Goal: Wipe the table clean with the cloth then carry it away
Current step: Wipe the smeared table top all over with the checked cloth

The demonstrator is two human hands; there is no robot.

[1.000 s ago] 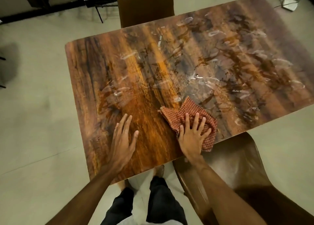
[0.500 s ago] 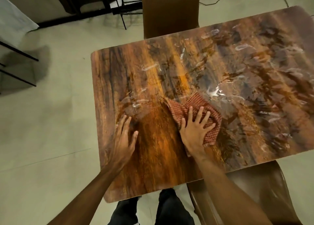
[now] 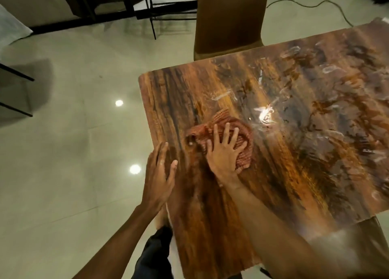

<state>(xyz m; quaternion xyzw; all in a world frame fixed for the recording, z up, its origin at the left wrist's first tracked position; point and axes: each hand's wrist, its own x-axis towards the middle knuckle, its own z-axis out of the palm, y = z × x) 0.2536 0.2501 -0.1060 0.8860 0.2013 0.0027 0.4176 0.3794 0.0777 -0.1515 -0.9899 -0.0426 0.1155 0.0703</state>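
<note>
A red checked cloth [image 3: 242,131] lies bunched on the brown wood-grain table [image 3: 294,173], near its left end. My right hand [image 3: 224,150] presses flat on the cloth with fingers spread and straight. My left hand [image 3: 159,173] rests open at the table's left edge, fingers straight, just left of the cloth and apart from it. White wet smears streak the table to the right of the cloth.
A brown chair [image 3: 229,19] stands at the table's far side. Another brown chair seat [image 3: 362,243] shows at the near right corner. Black metal frame legs [image 3: 151,9] and a cable [image 3: 305,5] lie on the pale tiled floor beyond.
My right hand has slid the cloth leftwards across the table toward its left end. My left hand has shifted to the table's left edge. The camera has swung left.
</note>
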